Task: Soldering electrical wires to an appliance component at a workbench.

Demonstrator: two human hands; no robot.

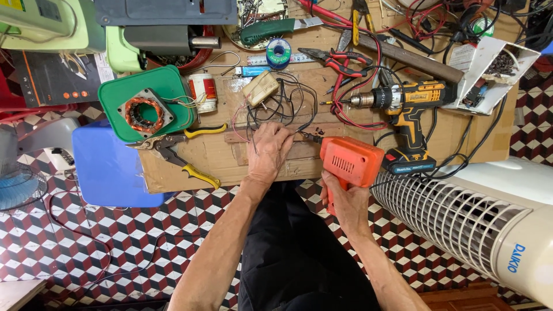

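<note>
My right hand [345, 201] grips the handle of an orange pistol-shaped soldering gun [350, 161], its tip pointing left at a bundle of thin wires [288, 106]. My left hand [269, 151] rests palm-down on the cardboard sheet [230, 161] and pinches the wire ends right at the gun's tip. The wires run up to a small beige box [260, 87].
A yellow cordless drill [406, 103] lies right of the gun. Yellow-handled pliers [178, 152] and a green tray [115, 115] with a copper-wound motor stator [144, 114] sit left. A solder spool [278, 53], red pliers [340, 60] and a white tower fan [478, 219] are nearby.
</note>
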